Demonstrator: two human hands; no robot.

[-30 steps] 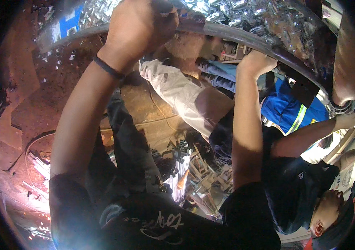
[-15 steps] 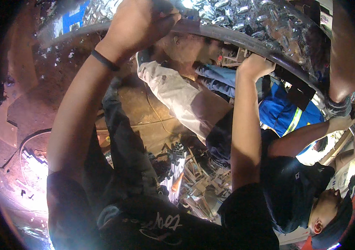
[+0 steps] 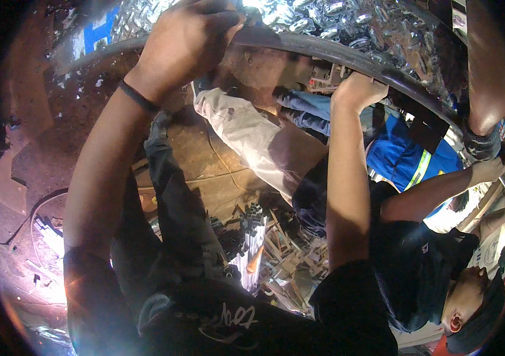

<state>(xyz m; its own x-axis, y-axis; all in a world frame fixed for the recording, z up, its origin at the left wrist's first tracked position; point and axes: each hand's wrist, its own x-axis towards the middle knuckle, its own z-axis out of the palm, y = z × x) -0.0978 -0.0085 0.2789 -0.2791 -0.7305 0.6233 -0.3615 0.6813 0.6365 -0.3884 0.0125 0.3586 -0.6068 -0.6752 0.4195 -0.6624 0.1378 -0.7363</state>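
Both my arms reach up to a dark curved metal bar [image 3: 300, 47] that runs along the edge of a shiny diamond-pattern metal sheet [image 3: 324, 18]. My left hand [image 3: 187, 38], with a black band on its wrist, is closed over the bar near the top middle. Further right, my right hand [image 3: 356, 89] is closed against the bar's underside, next to a rusty bracket [image 3: 324, 74]. What lies under either palm is hidden.
A person in a dark shirt [image 3: 424, 267] crouches at the lower right with an arm stretched out to the right. Another person in blue clothing with a reflective stripe [image 3: 407, 160] is behind my right arm. Scrap metal and a bundle of bars [image 3: 252, 237] lie on the rusty floor [image 3: 33, 166].
Both hands keep their hold on the bar. My left hand has slid slightly right along it, and the view has shifted a little closer to the sheet.
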